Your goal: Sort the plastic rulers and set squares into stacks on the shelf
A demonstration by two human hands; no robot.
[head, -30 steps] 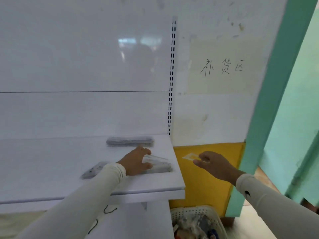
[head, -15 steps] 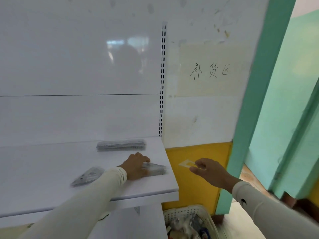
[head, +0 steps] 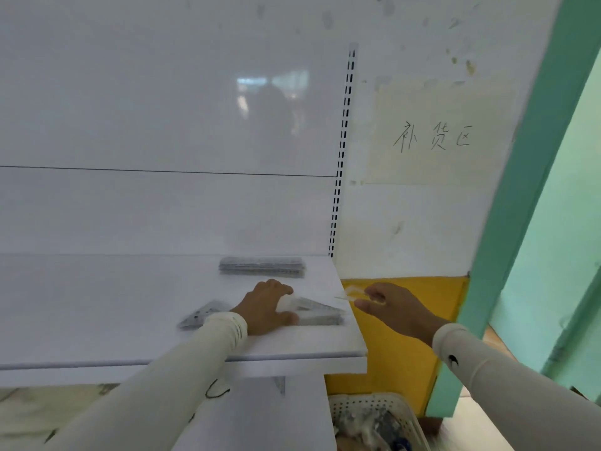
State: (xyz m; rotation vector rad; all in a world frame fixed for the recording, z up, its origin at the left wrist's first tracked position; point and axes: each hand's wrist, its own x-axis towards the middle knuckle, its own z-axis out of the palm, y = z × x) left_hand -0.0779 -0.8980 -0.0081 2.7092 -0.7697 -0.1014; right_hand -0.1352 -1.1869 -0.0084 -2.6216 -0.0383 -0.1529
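On the white shelf (head: 97,304) my left hand (head: 265,309) grips the near end of a stack of clear set squares (head: 320,312) by the shelf's right edge. My right hand (head: 395,307) hovers just off that edge and pinches one clear plastic piece (head: 349,293), its tip pointing toward the stack. A stack of clear rulers (head: 261,266) lies at the back of the shelf. A second pile of set squares (head: 201,315) lies left of my left wrist, partly hidden by my sleeve.
A slotted shelf upright (head: 341,151) runs up the white back panel. Right of it stands a wall with handwriting, a yellow lower panel (head: 400,362) and a green post (head: 507,222). A white perforated basket (head: 374,421) holding mixed items sits on the floor below the shelf's right end.
My right hand has carried the clear piece a little left, closer to the shelf edge and the stack. My left hand has stayed on the set squares.
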